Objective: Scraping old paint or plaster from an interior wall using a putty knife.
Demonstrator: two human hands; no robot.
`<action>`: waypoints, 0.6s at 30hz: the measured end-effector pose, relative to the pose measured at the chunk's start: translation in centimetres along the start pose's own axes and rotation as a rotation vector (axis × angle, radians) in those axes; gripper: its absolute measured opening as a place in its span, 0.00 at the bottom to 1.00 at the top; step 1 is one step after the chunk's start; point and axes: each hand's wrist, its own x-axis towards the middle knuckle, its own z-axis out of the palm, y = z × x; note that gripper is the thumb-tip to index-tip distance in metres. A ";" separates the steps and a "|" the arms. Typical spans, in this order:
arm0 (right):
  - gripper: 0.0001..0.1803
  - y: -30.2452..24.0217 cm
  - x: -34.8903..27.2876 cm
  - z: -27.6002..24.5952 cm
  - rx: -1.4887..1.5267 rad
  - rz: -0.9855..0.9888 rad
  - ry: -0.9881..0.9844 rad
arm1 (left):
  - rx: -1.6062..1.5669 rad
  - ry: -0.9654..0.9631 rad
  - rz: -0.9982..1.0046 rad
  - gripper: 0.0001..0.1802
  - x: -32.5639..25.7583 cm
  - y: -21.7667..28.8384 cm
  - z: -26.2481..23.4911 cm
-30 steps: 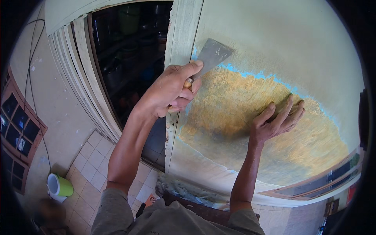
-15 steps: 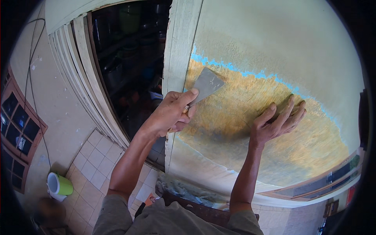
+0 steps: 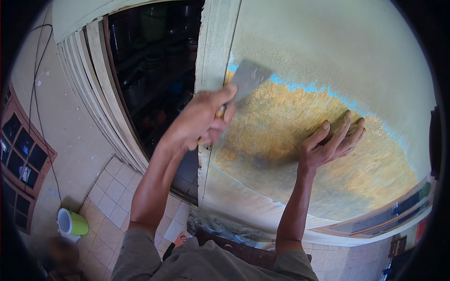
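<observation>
My left hand (image 3: pixel 204 117) is closed round the handle of a paint scraper (image 3: pixel 251 78), its wide grey blade slightly blurred. The blade's edge lies over the ragged blue paint line (image 3: pixel 304 87) at the top of the scraped patch (image 3: pixel 276 122), close to the door frame. Whether the edge touches the wall I cannot tell. On the patch's right part rests my right hand (image 3: pixel 330 145), fingers spread against the scraped surface. That patch shows ochre and grey, with pale green paint (image 3: pixel 328 42) above it.
A white door frame (image 3: pixel 218 51) borders the patch on the left, beside a dark doorway (image 3: pixel 150 70) with shelved items. Below the wall stands a dark bench (image 3: pixel 234 246) with crumpled plastic sheeting (image 3: pixel 220 227). A green and white bucket (image 3: pixel 75 222) is on the tiled floor at lower left.
My left hand has moved up with the scraper, from the ochre area to the blue paint line. My right hand stays in place on the wall.
</observation>
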 end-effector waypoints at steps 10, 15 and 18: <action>0.28 -0.4 0.1 -0.2 -0.007 0.008 -0.012 | -0.042 -0.033 -0.050 0.34 -0.7 -1.0 -0.5; 0.28 -0.4 0.4 -0.6 0.005 0.013 -0.006 | -0.056 -0.083 0.070 0.32 -0.5 1.0 -0.4; 0.28 0.0 0.2 -0.3 -0.012 -0.006 0.010 | -0.052 -0.086 -0.033 0.32 -0.4 -1.1 -0.4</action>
